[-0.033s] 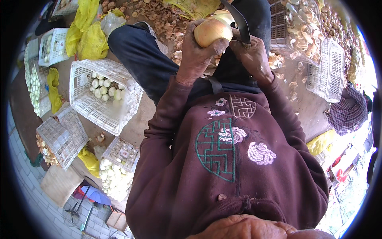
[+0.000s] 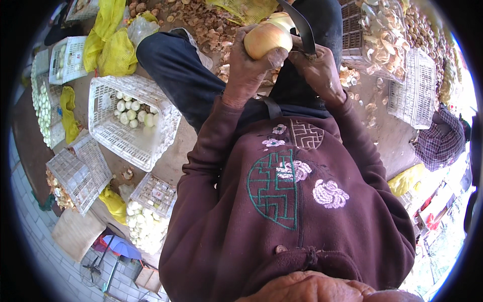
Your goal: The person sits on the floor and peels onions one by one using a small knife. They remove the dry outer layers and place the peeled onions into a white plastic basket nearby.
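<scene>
My left hand (image 2: 246, 73) is wrapped round a yellow-skinned onion (image 2: 265, 41), its thumb lying along the lower side. Just behind it shows a paler, rounded onion surface (image 2: 282, 20); whether this is a second onion I cannot tell. A knife with a dark, curved blade (image 2: 303, 26) is gripped in my right hand (image 2: 320, 74), close to the onion's right side. The blade rises past the onion toward the top edge. Most of the handle is hidden by my fingers. Both hands are held above my lap, between my knees.
A white plastic crate (image 2: 136, 146) with several peeled onions (image 2: 132, 111) stands at left. Below it is a heap of white onions (image 2: 146, 229). Onion skins (image 2: 196, 25) cover the ground ahead. At right, a crate of peelings (image 2: 385, 43) adjoins another crate (image 2: 415, 88); a person in checked clothing (image 2: 438, 141) is beyond.
</scene>
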Tool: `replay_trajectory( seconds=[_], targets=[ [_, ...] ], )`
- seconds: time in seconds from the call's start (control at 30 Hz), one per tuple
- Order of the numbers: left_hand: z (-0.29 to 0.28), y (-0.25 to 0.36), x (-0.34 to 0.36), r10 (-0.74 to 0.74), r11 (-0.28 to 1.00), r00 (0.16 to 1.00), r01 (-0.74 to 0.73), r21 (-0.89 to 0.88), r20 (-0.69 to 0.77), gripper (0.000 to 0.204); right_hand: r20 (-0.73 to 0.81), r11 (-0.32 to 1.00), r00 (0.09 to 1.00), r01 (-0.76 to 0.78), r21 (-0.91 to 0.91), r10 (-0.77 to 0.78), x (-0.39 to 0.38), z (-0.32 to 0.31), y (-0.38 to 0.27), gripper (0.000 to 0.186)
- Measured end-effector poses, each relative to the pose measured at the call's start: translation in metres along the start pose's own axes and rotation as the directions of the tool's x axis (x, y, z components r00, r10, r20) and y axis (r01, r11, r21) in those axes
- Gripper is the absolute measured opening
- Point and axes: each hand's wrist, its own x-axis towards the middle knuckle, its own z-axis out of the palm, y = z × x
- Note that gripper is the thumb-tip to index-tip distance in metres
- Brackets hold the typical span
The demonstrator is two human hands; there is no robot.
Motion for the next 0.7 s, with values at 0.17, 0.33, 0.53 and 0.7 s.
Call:
replay_trajectory(
  seconds=[0.17, 0.33, 0.53, 0.7],
  targets=[
    [0.007, -0.002, 0.004, -0.022, 0.999, 0.999, 0.023, -0.032, 0.04, 0.057, 0.137, 0.947, 0.948, -0.303, 0.106, 0.288, 0.014, -0.008, 0.008, 0.021],
    [0.0, -0.001, 0.006, -0.203, 0.955, 0.977, 0.211, -0.21, 0.059, 0.051, 0.249, 0.889, 0.941, -0.306, 0.34, 0.229, 0.007, -0.036, 0.004, 0.025],
    [0.002, -0.003, 0.006, -0.133, 0.991, 0.976, 0.13, 0.029, 0.174, 0.05, -0.052, 0.932, 0.973, -0.199, 0.303, 0.225, 0.002, -0.01, -0.009, 0.032],
    [0.009, 0.013, 0.007, 0.065, 0.858, 0.979, -0.154, 0.491, 0.194, 0.051, -0.15, 0.997, 0.987, -0.046, 0.058, 0.055, -0.001, -0.009, -0.009, 0.031]
  ],
)
